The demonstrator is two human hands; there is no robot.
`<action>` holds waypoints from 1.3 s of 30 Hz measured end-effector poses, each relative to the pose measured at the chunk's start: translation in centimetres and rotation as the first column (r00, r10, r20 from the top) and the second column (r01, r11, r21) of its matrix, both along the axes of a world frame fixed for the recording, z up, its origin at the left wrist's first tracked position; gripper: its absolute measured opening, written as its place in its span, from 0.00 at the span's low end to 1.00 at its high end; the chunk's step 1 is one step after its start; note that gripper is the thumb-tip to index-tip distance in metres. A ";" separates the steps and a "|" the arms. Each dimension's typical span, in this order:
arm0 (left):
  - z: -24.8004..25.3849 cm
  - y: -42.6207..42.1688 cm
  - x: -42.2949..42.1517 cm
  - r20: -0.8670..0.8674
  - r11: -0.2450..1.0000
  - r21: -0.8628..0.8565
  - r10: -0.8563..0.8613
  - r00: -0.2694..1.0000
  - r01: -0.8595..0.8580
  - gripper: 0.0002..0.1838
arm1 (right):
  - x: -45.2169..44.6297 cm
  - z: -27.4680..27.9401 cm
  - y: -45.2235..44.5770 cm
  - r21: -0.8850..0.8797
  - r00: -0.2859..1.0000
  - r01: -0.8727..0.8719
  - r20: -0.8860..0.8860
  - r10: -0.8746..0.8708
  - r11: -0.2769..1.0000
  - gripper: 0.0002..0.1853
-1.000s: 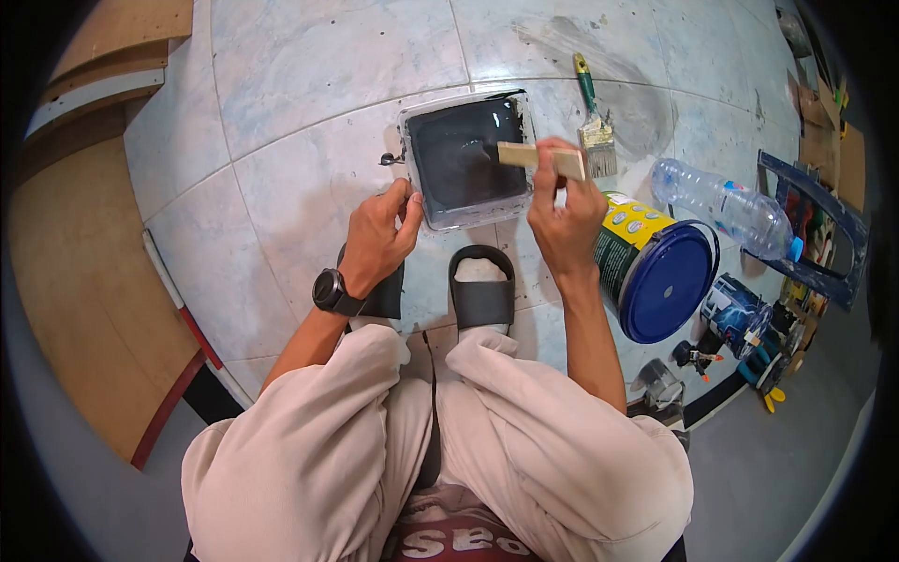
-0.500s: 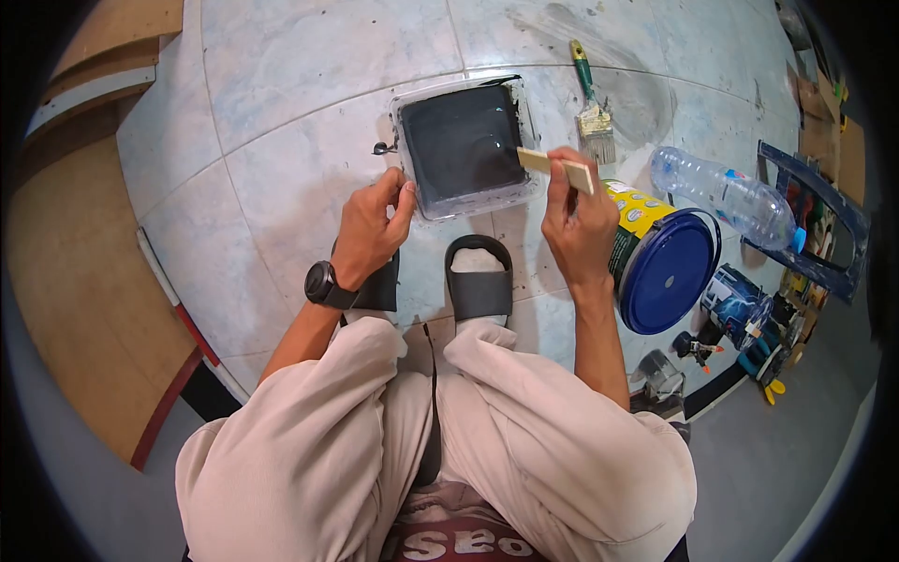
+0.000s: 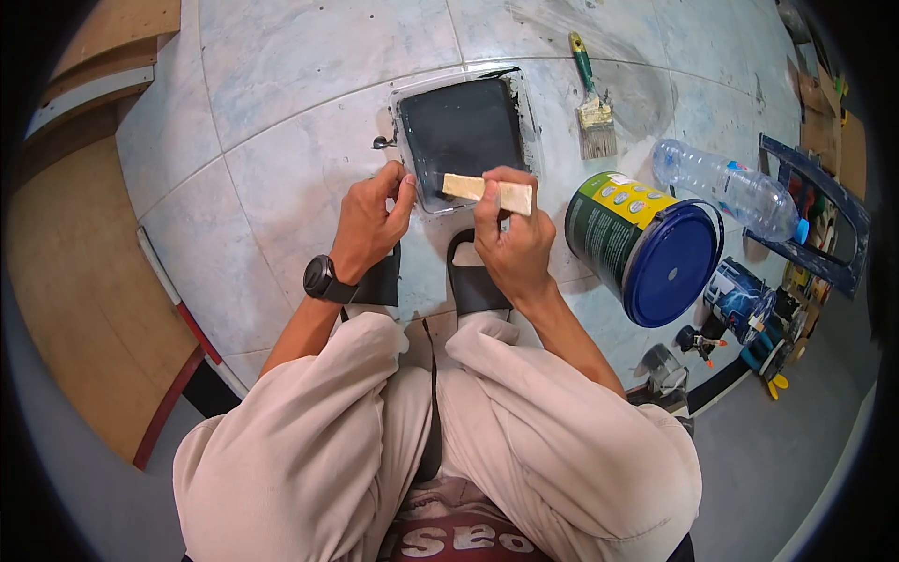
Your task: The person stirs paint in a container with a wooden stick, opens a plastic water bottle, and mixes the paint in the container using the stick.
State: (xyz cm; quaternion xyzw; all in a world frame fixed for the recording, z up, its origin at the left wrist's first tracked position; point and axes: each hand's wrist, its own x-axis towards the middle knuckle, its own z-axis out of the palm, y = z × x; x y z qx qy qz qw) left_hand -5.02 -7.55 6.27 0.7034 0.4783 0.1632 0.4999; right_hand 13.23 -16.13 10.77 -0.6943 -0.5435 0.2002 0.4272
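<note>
On the tiled floor in front of me stands a clear, square plastic container point(image 3: 530, 131) holding dark grey, paint-like liquid point(image 3: 464, 122). My left hand point(image 3: 370, 225), a black watch on its wrist, pinches the container's near left edge between thumb and fingers. A flat wooden stick point(image 3: 487, 192) is gripped in my right hand point(image 3: 515, 245), above the container's near side. The stick lies almost level, its far end pointing left over the liquid. My right fingers partly cover the container's near right corner.
To the right lie a green-handled paintbrush point(image 3: 592, 103), a paint bucket point(image 3: 618, 201) with a blue lid, a plastic bottle point(image 3: 730, 187) and a dark blue frame point(image 3: 829, 225). A small dark object point(image 3: 382, 142) sits left of the container. Wooden boards point(image 3: 103, 281) stand at far left.
My right hand has moved left with the wooden stick, from the container's right side to its near side. My left hand stays at the container's edge.
</note>
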 end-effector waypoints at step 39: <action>-0.2 -0.1 0.0 0.064 1.000 -0.002 0.009 0.998 -0.009 0.11 | 3.2 -0.2 -0.7 0.044 0.983 -0.181 0.029 0.180 0.982 0.06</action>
